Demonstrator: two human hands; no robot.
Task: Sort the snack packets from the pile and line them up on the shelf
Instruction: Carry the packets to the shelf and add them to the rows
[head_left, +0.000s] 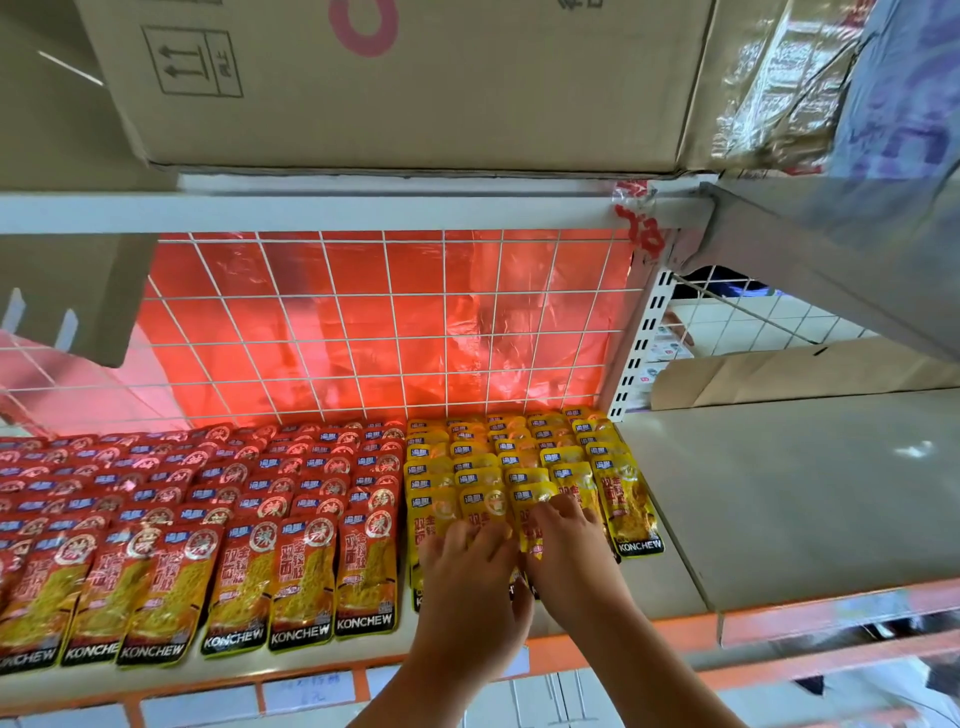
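Note:
Red KONCHEW snack packets (244, 519) lie in overlapping rows across the left and middle of the shelf (670, 582). Yellow packets (498, 457) fill several rows to their right, up to the shelf's divider. My left hand (470, 587) lies palm down on the front yellow packets, fingers spread. My right hand (569, 556) rests beside it, its fingers pressing on a front yellow packet (530, 514). Both hands hide the lower parts of the front yellow packets. Whether either hand grips a packet, I cannot tell.
A white wire grid (389, 322) with red film behind it closes the shelf's back. A large cardboard box (395, 83) sits on the shelf above. To the right lies a bare grey shelf section (805, 493) with flattened cardboard (805, 374) behind it.

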